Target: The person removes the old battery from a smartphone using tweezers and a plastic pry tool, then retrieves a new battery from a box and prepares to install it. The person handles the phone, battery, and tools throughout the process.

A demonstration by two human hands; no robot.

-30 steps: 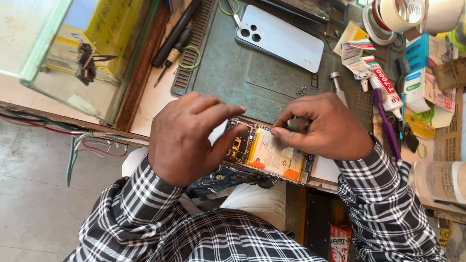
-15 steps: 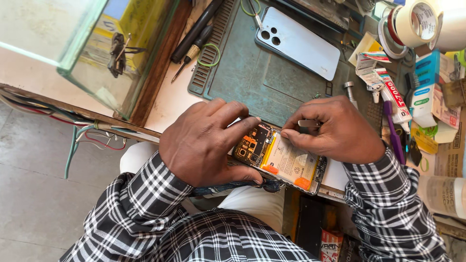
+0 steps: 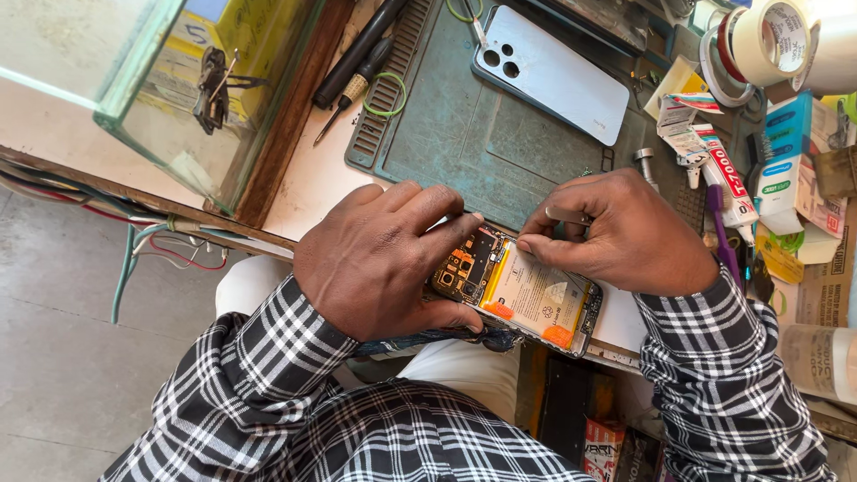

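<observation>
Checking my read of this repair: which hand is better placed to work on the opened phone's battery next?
Probably the right hand: its fingertips already rest on the battery's top edge, pinching a small tool. The left hand grips the phone at its board end, steadying it.

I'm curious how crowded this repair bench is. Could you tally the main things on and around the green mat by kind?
Opened phones: 1, held by the left hand and right hand
Phone back covers: 1
Tape rolls: 1
Dark-handled tools: 2
Glue tubes: 1
Total: 6
</observation>
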